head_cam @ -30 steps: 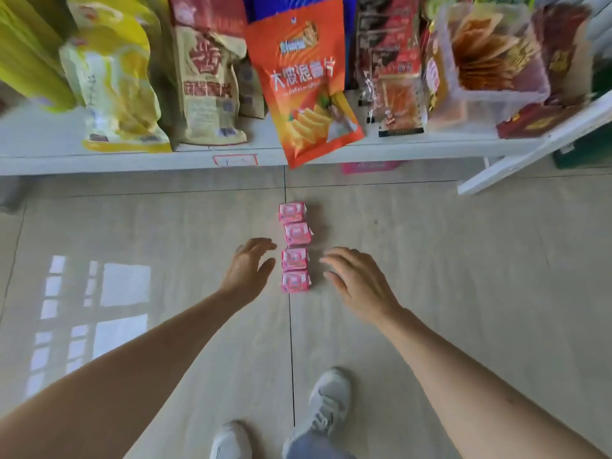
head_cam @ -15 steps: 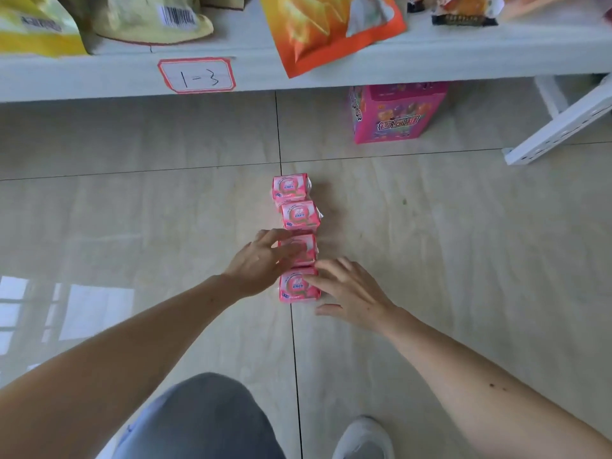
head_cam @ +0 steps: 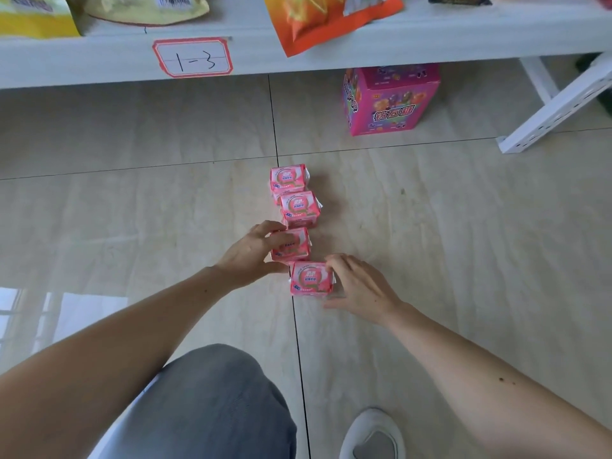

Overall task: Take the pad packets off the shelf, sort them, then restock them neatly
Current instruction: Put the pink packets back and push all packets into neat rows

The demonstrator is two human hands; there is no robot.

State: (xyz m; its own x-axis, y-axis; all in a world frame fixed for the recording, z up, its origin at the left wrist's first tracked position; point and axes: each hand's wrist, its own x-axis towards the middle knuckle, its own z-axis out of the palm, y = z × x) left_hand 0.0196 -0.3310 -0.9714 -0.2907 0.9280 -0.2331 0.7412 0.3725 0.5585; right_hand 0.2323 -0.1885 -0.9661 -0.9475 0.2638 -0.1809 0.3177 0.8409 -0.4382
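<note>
Four pink pad packets in a line on the tiled floor [head_cam: 132, 193], middle of the frame, under the white shelf [head_cam: 331, 44] at the top. Farthest packet [head_cam: 287, 180] and second packet [head_cam: 300, 208] untouched. Left hand [head_cam: 251, 255] closed around the third packet [head_cam: 293, 246] — fingers on top, thumb at the near edge. Right hand [head_cam: 359, 286] half open on the nearest packet [head_cam: 311, 279], fingertips at its right edge — real grip, cannot tell. Pink box [head_cam: 392, 101] under the shelf, upper right.
</note>
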